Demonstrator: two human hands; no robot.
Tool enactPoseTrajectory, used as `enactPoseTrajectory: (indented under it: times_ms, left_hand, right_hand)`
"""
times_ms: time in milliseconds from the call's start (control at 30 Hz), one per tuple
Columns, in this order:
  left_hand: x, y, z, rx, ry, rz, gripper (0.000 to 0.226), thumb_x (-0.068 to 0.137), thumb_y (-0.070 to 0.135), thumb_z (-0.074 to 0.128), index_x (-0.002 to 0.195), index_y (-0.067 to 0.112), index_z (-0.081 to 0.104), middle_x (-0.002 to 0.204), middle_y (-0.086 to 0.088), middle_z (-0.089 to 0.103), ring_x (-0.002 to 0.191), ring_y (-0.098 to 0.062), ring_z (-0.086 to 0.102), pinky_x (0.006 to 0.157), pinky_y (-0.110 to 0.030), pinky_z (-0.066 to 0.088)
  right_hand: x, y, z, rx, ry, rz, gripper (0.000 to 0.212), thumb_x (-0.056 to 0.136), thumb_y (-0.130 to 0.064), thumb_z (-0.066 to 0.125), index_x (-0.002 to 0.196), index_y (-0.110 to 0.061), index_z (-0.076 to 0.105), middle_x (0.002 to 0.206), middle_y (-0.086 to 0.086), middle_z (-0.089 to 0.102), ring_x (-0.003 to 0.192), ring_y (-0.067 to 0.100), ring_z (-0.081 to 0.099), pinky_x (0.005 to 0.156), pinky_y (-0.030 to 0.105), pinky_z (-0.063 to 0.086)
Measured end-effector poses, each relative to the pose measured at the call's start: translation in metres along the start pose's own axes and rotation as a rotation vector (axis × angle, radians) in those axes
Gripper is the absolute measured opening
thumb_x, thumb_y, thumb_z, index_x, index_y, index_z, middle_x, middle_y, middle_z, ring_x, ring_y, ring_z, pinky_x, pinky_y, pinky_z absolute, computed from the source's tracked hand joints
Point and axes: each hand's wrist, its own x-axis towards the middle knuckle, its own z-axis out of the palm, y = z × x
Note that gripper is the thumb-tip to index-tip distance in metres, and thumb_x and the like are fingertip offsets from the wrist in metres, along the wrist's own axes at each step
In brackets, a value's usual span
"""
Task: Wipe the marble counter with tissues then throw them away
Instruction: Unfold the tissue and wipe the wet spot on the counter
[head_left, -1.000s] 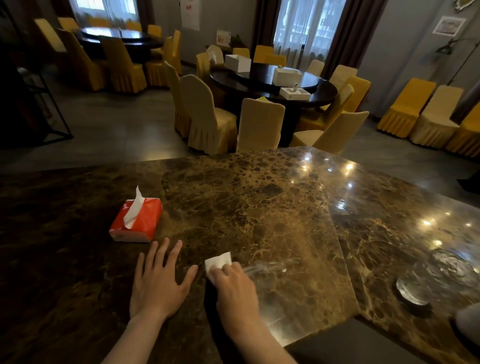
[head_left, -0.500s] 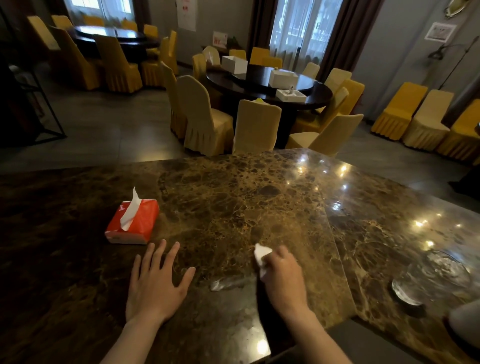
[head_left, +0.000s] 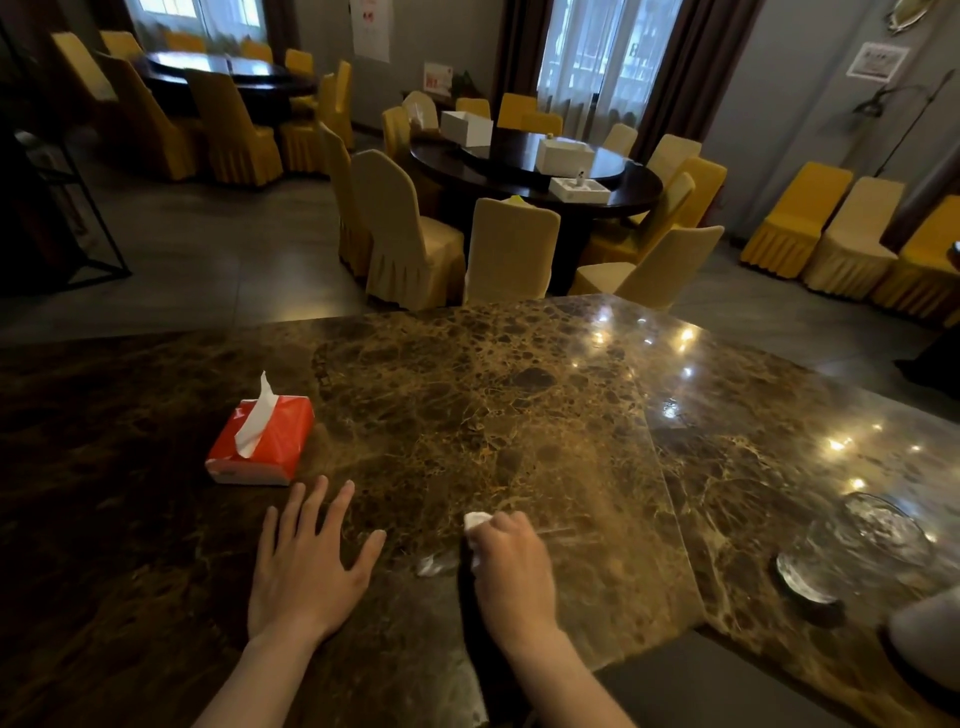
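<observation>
A brown marble counter (head_left: 493, 395) fills the lower half of the head view. My right hand (head_left: 511, 566) presses a folded white tissue (head_left: 474, 525) onto the marble near the front edge; only the tissue's left corner shows past my fingers. My left hand (head_left: 306, 566) lies flat on the counter with fingers spread, holding nothing. A red tissue pack (head_left: 262, 441) with one white sheet sticking up sits just beyond my left hand. A small wet smear (head_left: 431, 564) glints between my two hands.
A glass ashtray (head_left: 852, 551) stands on the counter's right section, with a pale object (head_left: 930, 639) at the right edge of the frame. Beyond the counter are round dark dining tables (head_left: 535, 166) and many yellow-covered chairs (head_left: 405, 234).
My right hand slid the tissue rightwards across the marble, then came back a little to the left. My left hand stayed flat in place.
</observation>
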Motion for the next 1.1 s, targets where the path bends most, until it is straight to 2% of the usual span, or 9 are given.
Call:
enactPoseTrajectory:
  times_ms: [100, 167, 367, 500, 600, 800, 867, 967, 1100]
  left_hand:
    - [0.001, -0.001, -0.001, 0.01, -0.016, 0.01, 0.087, 0.087, 0.081, 0.006, 0.163, 0.038, 0.009, 0.173, 0.003, 0.005, 0.158, -0.017, -0.009, 0.128, -0.044, -0.004]
    - [0.001, -0.002, -0.002, 0.008, -0.013, 0.01, 0.086, 0.088, 0.081, 0.007, 0.163, 0.038, 0.008, 0.173, 0.003, 0.005, 0.158, -0.017, -0.009, 0.129, -0.044, -0.003]
    - [0.0, -0.001, 0.001, -0.005, 0.004, -0.002, 0.084, 0.089, 0.08, 0.007, 0.163, 0.038, 0.009, 0.173, 0.003, 0.005, 0.158, -0.017, -0.009, 0.129, -0.045, -0.003]
    - [0.002, -0.001, 0.001, -0.001, 0.001, 0.001, 0.085, 0.089, 0.081, 0.006, 0.162, 0.039, 0.009, 0.173, 0.003, 0.005, 0.158, -0.017, -0.01, 0.128, -0.044, -0.004]
    - [0.001, -0.002, 0.001, -0.012, 0.003, 0.005, 0.086, 0.088, 0.081, 0.006, 0.162, 0.039, 0.01, 0.173, 0.003, 0.007, 0.158, -0.017, -0.008, 0.129, -0.045, -0.003]
    - [0.0, -0.003, 0.001, -0.024, 0.016, 0.0, 0.084, 0.09, 0.081, 0.011, 0.162, 0.039, 0.011, 0.173, 0.004, 0.007, 0.158, -0.017, -0.009, 0.129, -0.044, -0.003]
    - [0.001, -0.003, 0.001, -0.029, 0.02, 0.002, 0.083, 0.09, 0.081, 0.011, 0.162, 0.039, 0.012, 0.173, 0.004, 0.007, 0.158, -0.017, -0.008, 0.129, -0.045, -0.003]
    - [0.001, -0.003, 0.002, -0.027, 0.018, 0.001, 0.084, 0.089, 0.082, 0.01, 0.162, 0.039, 0.013, 0.173, 0.004, 0.008, 0.158, -0.017, -0.007, 0.129, -0.044, -0.003]
    - [0.001, -0.006, 0.001, -0.057, 0.015, 0.009, 0.082, 0.092, 0.08, 0.018, 0.162, 0.038, 0.016, 0.173, 0.004, 0.009, 0.158, -0.016, -0.006, 0.128, -0.044, -0.003]
  right_hand:
    - [-0.007, -0.026, 0.013, 0.035, -0.075, -0.126, 0.012, 0.079, -0.011, 0.079, 0.086, -0.021, 0.076, 0.083, -0.006, 0.069, 0.081, 0.014, 0.055, 0.057, 0.024, 0.038]
    - [-0.005, -0.02, 0.01, 0.013, -0.059, -0.142, 0.009, 0.082, -0.015, 0.078, 0.086, -0.023, 0.076, 0.084, -0.007, 0.07, 0.081, 0.013, 0.054, 0.058, 0.024, 0.04]
    - [0.012, 0.037, -0.015, -0.078, 0.106, 0.202, 0.017, 0.095, -0.01, 0.059, 0.099, -0.017, 0.075, 0.101, -0.002, 0.07, 0.096, 0.018, 0.053, 0.073, 0.028, 0.046]
    - [-0.003, -0.001, 0.002, -0.069, 0.013, -0.004, 0.018, 0.092, -0.009, 0.067, 0.108, -0.015, 0.073, 0.104, -0.002, 0.07, 0.098, 0.018, 0.055, 0.071, 0.03, 0.053]
    - [-0.004, 0.003, -0.002, -0.077, -0.047, -0.109, 0.015, 0.095, -0.018, 0.064, 0.104, -0.019, 0.075, 0.099, -0.006, 0.07, 0.092, 0.016, 0.052, 0.062, 0.029, 0.045]
    - [0.012, 0.026, -0.025, -0.119, -0.001, 0.164, 0.018, 0.092, -0.007, 0.063, 0.098, -0.017, 0.077, 0.093, -0.002, 0.07, 0.092, 0.019, 0.055, 0.068, 0.03, 0.043]
    - [0.009, 0.02, -0.022, -0.023, -0.014, 0.173, 0.024, 0.087, -0.002, 0.065, 0.098, -0.018, 0.079, 0.095, -0.002, 0.074, 0.094, 0.02, 0.062, 0.073, 0.03, 0.048]
    - [0.01, 0.014, -0.031, 0.366, -0.04, 0.342, 0.034, 0.084, 0.006, 0.066, 0.096, -0.022, 0.082, 0.098, -0.006, 0.077, 0.095, 0.011, 0.069, 0.083, 0.026, 0.056]
    - [0.005, 0.005, -0.049, 0.853, -0.118, 0.559, 0.04, 0.086, 0.013, 0.064, 0.091, -0.023, 0.081, 0.098, 0.003, 0.075, 0.093, 0.019, 0.071, 0.074, 0.032, 0.062]
